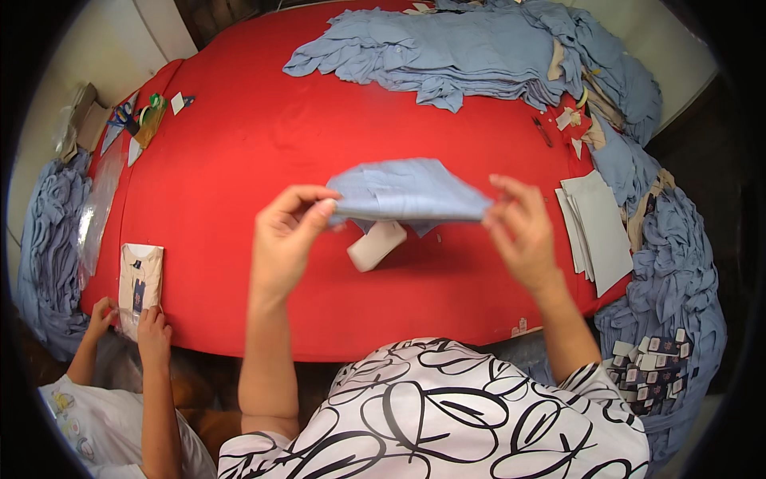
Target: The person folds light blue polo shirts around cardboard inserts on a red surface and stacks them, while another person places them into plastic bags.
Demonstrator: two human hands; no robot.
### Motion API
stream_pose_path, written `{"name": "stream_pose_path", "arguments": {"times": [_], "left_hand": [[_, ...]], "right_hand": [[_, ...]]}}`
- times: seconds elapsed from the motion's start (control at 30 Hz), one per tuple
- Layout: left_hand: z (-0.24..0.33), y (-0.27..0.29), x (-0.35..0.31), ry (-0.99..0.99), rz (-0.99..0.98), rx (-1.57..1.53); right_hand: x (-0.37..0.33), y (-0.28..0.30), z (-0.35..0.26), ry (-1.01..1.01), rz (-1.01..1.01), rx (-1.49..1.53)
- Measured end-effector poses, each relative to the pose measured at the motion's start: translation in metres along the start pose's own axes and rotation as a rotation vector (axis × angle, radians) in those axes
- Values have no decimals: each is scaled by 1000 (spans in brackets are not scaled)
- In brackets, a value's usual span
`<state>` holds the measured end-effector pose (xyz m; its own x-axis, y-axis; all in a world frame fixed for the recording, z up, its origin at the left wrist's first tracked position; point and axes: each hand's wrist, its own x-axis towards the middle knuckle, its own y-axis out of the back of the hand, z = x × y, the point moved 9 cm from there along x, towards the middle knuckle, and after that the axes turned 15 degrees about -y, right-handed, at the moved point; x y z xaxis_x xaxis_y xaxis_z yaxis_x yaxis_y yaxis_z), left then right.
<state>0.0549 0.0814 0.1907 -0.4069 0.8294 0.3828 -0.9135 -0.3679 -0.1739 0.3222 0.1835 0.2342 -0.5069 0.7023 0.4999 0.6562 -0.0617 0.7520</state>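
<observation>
Head view, blue cloth (pixel 407 190) between left grip (pixel 289 231) and right grip (pixel 523 233), ends pinched

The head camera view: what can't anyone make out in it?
All in the head view:
- Underside of the light-blue garment: turned away from the camera.
- Upper end of the white block: covered by that garment.
- Print on the small tags: too small.
- Rest of the co-worker: cut off by the picture's lower edge.
</observation>
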Motion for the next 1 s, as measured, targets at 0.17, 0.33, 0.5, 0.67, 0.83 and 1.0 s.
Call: {"name": "stream_pose_path", "arguments": {"times": [0.17, 0.33, 0.5, 0.67, 0.83, 1.0], "left_hand": [[62, -6, 51, -199, -103, 245], [-39, 27, 87, 164, -145, 528], [-164, 62, 104, 273, -192, 843], [-199, 69, 96, 334, -188, 760], [-208, 77, 88, 344, -128, 649], [-213, 77, 90, 334, -110, 609]], "right_hand": [[90, 27, 6, -190, -117, 302], [114, -99, 80, -410, -425, 329], [105, -206, 137, -520, -512, 273], [94, -196, 143, -589, -328, 190], [58, -156, 16, -378, -425, 68], [1, -184, -29, -166, -594, -135]]}}
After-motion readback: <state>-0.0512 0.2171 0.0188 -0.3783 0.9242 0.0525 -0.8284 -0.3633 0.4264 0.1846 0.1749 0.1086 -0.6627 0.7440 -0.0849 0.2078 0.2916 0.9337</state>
